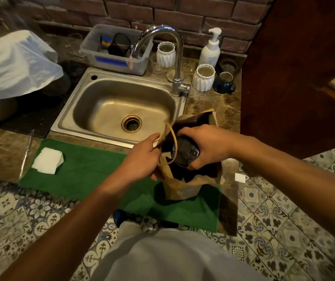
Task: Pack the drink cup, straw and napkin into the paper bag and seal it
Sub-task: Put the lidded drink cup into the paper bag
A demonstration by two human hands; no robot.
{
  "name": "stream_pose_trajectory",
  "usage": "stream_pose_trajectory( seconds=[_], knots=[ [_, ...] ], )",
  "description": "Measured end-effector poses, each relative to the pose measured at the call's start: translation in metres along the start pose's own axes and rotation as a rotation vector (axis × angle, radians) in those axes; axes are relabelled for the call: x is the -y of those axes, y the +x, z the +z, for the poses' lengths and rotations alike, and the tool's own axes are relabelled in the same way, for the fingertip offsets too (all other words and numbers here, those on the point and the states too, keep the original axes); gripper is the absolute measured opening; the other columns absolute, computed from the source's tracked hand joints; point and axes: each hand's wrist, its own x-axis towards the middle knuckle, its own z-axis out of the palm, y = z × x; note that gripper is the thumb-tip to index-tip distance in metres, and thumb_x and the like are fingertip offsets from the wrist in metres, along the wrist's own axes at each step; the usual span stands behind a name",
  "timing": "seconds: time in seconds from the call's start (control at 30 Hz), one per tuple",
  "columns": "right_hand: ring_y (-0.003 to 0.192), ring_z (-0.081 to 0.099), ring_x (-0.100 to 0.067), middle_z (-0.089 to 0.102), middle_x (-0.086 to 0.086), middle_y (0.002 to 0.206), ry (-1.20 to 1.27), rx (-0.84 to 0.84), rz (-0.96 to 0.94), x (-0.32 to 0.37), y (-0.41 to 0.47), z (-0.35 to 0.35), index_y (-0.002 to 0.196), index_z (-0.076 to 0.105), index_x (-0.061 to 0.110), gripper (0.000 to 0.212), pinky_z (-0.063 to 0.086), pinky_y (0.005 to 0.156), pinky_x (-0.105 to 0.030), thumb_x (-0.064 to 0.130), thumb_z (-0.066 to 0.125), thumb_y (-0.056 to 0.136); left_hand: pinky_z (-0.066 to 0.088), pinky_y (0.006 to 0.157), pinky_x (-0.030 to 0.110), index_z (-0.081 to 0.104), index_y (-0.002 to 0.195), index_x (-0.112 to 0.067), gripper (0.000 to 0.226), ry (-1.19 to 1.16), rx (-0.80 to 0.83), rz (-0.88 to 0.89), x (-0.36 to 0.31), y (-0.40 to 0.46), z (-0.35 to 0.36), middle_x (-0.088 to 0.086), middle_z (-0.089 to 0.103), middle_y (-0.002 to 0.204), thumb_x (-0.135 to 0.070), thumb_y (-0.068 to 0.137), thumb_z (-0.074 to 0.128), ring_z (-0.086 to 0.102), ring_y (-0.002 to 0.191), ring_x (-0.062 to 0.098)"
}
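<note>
A brown paper bag (182, 189) stands open on the green mat (85, 175) at the counter's front edge. My left hand (142, 161) pinches the bag's left rim beside its twine handle. My right hand (205, 145) grips a drink cup with a black lid (184, 152) from above, and the cup sits inside the bag's mouth. A folded white napkin (47, 160) lies on the mat's left end. I see no straw.
A steel sink (109, 102) with a tall faucet (174, 57) lies just behind the mat. White ribbed jars (203, 78), a blue mug (224, 83) and a soap pump bottle (210, 49) stand at the back right. A dark wooden panel (294, 78) rises on the right.
</note>
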Motion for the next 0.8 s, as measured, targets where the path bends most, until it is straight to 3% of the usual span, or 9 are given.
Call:
stream_pose_trajectory(
  seconds=[0.17,0.33,0.47,0.57,0.67,0.8],
  knots=[
    [0.101,0.065,-0.023,0.066,-0.003,0.12,-0.113,0.141,0.074,0.012,0.027,0.002,0.14,0.041,0.022,0.095,0.057,0.082,-0.035,0.055,0.085,0.062,0.062,0.055,0.042,0.036,0.153,-0.029,0.057,-0.035,-0.003,-0.024,0.006,0.002,0.001,0.02,0.071,0.109,-0.01,0.1,0.042,0.074,0.058,0.033],
    [0.106,0.066,-0.03,0.066,-0.008,0.123,-0.255,0.108,0.049,0.03,0.043,0.007,0.14,0.042,0.02,0.087,0.057,0.085,-0.04,0.045,0.086,0.069,0.058,0.047,0.034,0.036,0.154,-0.026,0.058,-0.049,-0.018,-0.022,0.007,0.001,-0.002,0.016,0.072,0.1,-0.007,0.1,0.041,0.072,0.056,0.028],
    [0.106,0.068,-0.031,0.067,-0.007,0.125,-0.448,0.073,0.065,0.032,0.047,0.005,0.149,0.036,0.025,0.098,0.057,0.082,-0.041,0.057,0.083,0.069,0.063,0.056,0.048,0.037,0.154,-0.025,0.057,-0.049,-0.037,-0.026,0.011,0.0,-0.007,0.018,0.07,0.103,-0.008,0.099,0.042,0.074,0.062,0.034],
    [0.111,0.067,-0.03,0.066,-0.005,0.13,-0.554,0.041,0.085,0.031,0.042,0.001,0.153,0.034,0.028,0.096,0.054,0.08,-0.039,0.058,0.08,0.073,0.063,0.056,0.047,0.037,0.154,-0.026,0.059,-0.057,-0.04,-0.034,0.012,0.0,-0.013,0.018,0.069,0.108,-0.008,0.098,0.043,0.074,0.064,0.034],
    [0.113,0.065,-0.028,0.064,-0.004,0.13,-0.59,0.009,0.093,0.029,0.032,0.005,0.154,0.035,0.027,0.094,0.05,0.075,-0.036,0.056,0.078,0.076,0.062,0.054,0.042,0.036,0.154,-0.025,0.059,-0.064,-0.036,-0.035,0.012,-0.002,-0.014,0.018,0.068,0.112,-0.007,0.099,0.043,0.072,0.062,0.029],
    [0.116,0.06,-0.028,0.063,-0.006,0.131,-0.511,-0.047,0.083,0.031,0.018,0.008,0.148,0.042,0.018,0.084,0.054,0.086,-0.039,0.048,0.078,0.078,0.063,0.057,0.045,0.036,0.154,-0.025,0.058,-0.048,-0.025,-0.026,0.01,-0.005,-0.012,0.014,0.07,0.103,-0.008,0.099,0.044,0.073,0.065,0.031]
  ],
)
